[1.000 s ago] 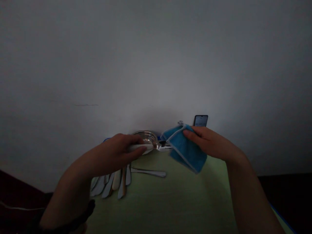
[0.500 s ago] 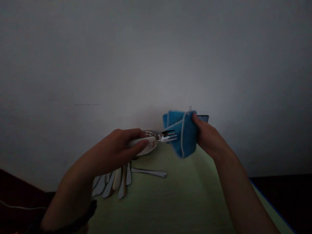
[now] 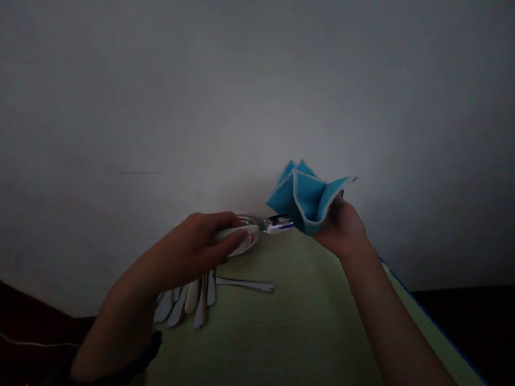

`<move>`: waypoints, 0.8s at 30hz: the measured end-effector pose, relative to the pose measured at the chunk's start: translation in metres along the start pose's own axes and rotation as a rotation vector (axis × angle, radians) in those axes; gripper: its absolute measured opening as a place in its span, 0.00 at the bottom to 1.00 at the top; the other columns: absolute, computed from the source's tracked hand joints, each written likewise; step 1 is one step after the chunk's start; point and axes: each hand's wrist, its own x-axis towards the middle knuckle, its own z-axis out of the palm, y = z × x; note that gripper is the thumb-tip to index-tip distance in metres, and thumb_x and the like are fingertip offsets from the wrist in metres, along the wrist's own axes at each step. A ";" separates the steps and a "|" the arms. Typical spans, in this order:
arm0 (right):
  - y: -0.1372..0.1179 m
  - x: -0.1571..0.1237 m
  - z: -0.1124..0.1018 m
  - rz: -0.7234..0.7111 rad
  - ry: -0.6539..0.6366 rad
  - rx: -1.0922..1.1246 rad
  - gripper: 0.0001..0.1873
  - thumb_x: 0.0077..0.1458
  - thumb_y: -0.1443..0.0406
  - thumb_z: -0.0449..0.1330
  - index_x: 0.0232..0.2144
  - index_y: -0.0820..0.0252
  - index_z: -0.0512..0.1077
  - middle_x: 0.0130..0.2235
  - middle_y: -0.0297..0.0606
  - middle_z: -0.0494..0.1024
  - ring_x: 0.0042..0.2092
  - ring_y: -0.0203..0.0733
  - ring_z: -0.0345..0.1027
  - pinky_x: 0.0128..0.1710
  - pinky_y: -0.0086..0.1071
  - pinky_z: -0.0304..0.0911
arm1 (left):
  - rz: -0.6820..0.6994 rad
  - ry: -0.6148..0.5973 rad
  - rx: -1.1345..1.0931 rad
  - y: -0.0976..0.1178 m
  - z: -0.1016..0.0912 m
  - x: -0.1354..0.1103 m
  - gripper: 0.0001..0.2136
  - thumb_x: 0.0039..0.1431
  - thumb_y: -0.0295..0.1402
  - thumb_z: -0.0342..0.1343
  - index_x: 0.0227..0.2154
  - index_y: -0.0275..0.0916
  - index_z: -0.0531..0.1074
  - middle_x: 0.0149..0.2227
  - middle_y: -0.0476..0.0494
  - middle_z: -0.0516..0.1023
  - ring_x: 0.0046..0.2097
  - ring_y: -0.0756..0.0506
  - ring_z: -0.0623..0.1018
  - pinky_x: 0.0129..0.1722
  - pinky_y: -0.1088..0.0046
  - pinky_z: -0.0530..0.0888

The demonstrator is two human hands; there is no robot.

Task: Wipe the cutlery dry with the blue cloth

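My left hand [image 3: 205, 238] pinches the pale handle of a fork [image 3: 278, 224], whose metal tines point right. Just beyond the tines, my right hand [image 3: 341, 228] supports a blue cloth [image 3: 308, 195] with light edging, its folds and corners standing up. The right palm is turned upward and the cloth hides most of its fingers. Behind the fork handle stands a white bowl [image 3: 246, 245], partly covered by my left hand. Below that hand lie several pieces of cutlery [image 3: 193, 297], their handles toward me and their other ends hidden.
One metal handle [image 3: 247, 284] lies crosswise on the pale green table [image 3: 273, 338]. A plain wall [image 3: 257, 96] rises behind the table. The table's blue edge [image 3: 434, 321] runs down the right side. A dark band [image 3: 155, 348] circles my left wrist.
My right hand has rolled palm up, and the cloth has turned with it, lifting away from behind the tines and spreading its corners. My left hand and the fork have hardly moved.
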 end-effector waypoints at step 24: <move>0.022 -0.007 0.035 0.259 -0.195 0.183 0.15 0.53 0.58 0.48 0.36 0.60 0.69 0.36 0.38 0.77 0.43 0.42 0.68 0.47 0.39 0.61 | -0.051 0.033 0.171 0.006 0.011 0.011 0.20 0.60 0.45 0.37 0.37 0.39 0.70 0.30 0.45 0.76 0.30 0.47 0.74 0.27 0.75 0.65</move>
